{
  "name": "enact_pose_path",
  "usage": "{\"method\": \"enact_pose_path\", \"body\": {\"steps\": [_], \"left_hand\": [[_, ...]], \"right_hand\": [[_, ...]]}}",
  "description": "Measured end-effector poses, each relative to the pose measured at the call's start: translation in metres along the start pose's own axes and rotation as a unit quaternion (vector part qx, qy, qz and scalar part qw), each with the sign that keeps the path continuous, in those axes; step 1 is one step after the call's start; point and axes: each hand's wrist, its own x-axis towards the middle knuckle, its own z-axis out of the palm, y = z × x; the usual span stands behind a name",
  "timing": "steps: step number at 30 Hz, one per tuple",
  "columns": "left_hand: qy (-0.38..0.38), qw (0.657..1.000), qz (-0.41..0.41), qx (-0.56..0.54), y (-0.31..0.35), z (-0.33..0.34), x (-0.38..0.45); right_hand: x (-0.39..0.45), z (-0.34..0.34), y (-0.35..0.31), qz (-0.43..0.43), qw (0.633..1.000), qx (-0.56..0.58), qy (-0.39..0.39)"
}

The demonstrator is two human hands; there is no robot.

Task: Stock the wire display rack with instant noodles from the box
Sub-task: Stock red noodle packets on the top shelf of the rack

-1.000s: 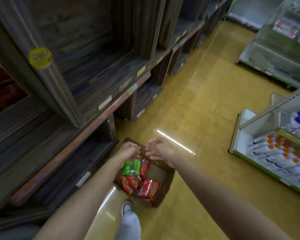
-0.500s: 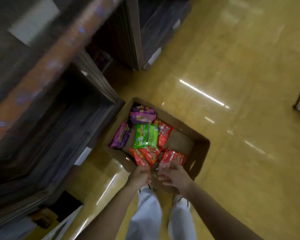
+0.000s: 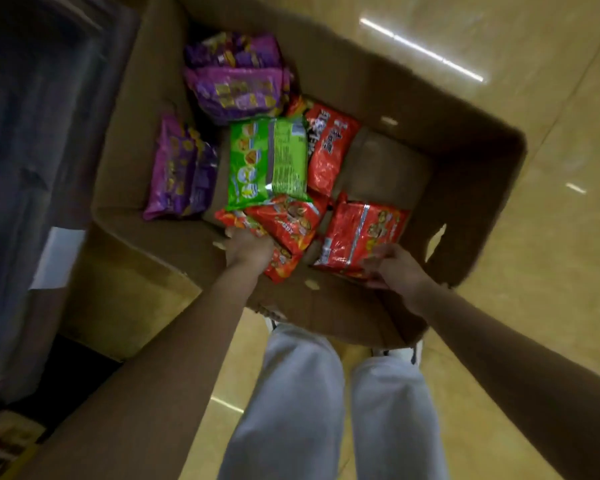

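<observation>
Both hands are now lying down inside the cardboard box (image 3: 482, 143), where half a second ago they were hovering together at its near rim; the view is also sitting much closer over the box. Left hand (image 3: 248, 249) is curling its fingers around the near end of an orange-red noodle packet (image 3: 284, 226) and gripping it. Right hand (image 3: 392, 265) is pinching the near edge of a second red packet (image 3: 361, 237), thumb on top; the fingertips are blurring, so the exact hold underneath is not resolving. The two held packets are lying side by side against the box's near wall, just apart. Beyond them a green packet (image 3: 267, 161) is resting partly on the left-hand packet, with another red packet (image 3: 329, 150) touching its right edge. Purple packets are sitting further out: one (image 3: 181, 168) along the left wall, two stacked (image 3: 236, 88) at the far corner. Bare cardboard is showing on the box's right half. The box is standing on a glossy yellow floor (image 3: 551, 237), beside dark wooden shelving (image 3: 32, 133). Pale trouser legs (image 3: 298, 393) are standing at the box's near side.
</observation>
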Motion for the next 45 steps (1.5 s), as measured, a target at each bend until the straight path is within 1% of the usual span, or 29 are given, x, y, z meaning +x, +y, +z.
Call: {"method": "enact_pose_path", "body": {"steps": [3,7,9,11,13,16,20,23,26,29,34,38,40,41,43,45], "left_hand": [[-0.007,1.000,-0.024,-0.007,-0.007,0.018,0.026],[-0.003,0.996,-0.057,-0.073,-0.026,0.029,0.057],[-0.018,0.990,-0.073,-0.116,-0.028,0.030,0.061],[-0.040,0.987,-0.073,-0.139,-0.022,0.029,0.054],[-0.038,0.986,-0.062,-0.151,-0.015,0.024,0.042],[-0.022,0.985,-0.054,-0.160,-0.009,0.002,0.011],[-0.015,0.976,-0.052,-0.209,-0.003,-0.032,-0.043],[-0.017,0.971,-0.043,-0.233,0.004,-0.056,-0.086],[-0.031,0.971,-0.013,-0.236,0.021,-0.080,-0.133],[-0.073,0.957,0.028,-0.278,0.048,-0.109,-0.185],[-0.087,0.945,0.099,-0.300,0.096,-0.163,-0.281],[-0.060,0.929,0.136,-0.340,0.115,-0.205,-0.361],[-0.063,0.916,0.151,-0.367,0.119,-0.224,-0.402],[-0.074,0.910,0.156,-0.377,0.119,-0.231,-0.416],[-0.102,0.889,0.186,-0.407,0.122,-0.248,-0.452],[-0.109,0.869,0.212,-0.433,0.126,-0.268,-0.486]], "right_hand": [[0.042,-0.002,0.016,0.013,0.998,0.057,0.033],[0.083,0.009,0.026,0.020,0.993,0.031,0.109],[0.090,0.018,0.025,0.041,0.989,0.032,0.140],[0.086,0.022,0.023,0.051,0.988,0.089,0.117],[0.071,0.021,0.021,0.051,0.988,0.110,0.091],[0.030,0.014,0.009,0.034,0.990,0.113,0.071],[-0.028,0.001,-0.018,0.018,0.998,0.055,0.038],[-0.074,-0.010,-0.044,-0.021,1.000,0.016,0.013],[-0.126,-0.021,-0.073,-0.053,0.998,-0.004,-0.014],[-0.186,-0.029,-0.103,-0.096,0.994,-0.045,-0.023],[-0.298,-0.034,-0.152,-0.214,0.967,-0.138,-0.013],[-0.384,-0.037,-0.180,-0.289,0.937,-0.196,0.005],[-0.423,-0.039,-0.190,-0.327,0.921,-0.212,-0.015],[-0.444,-0.039,-0.194,-0.337,0.918,-0.205,-0.032],[-0.497,-0.047,-0.205,-0.349,0.917,-0.186,-0.062],[-0.536,-0.062,-0.216,-0.380,0.904,-0.179,-0.078]]}}
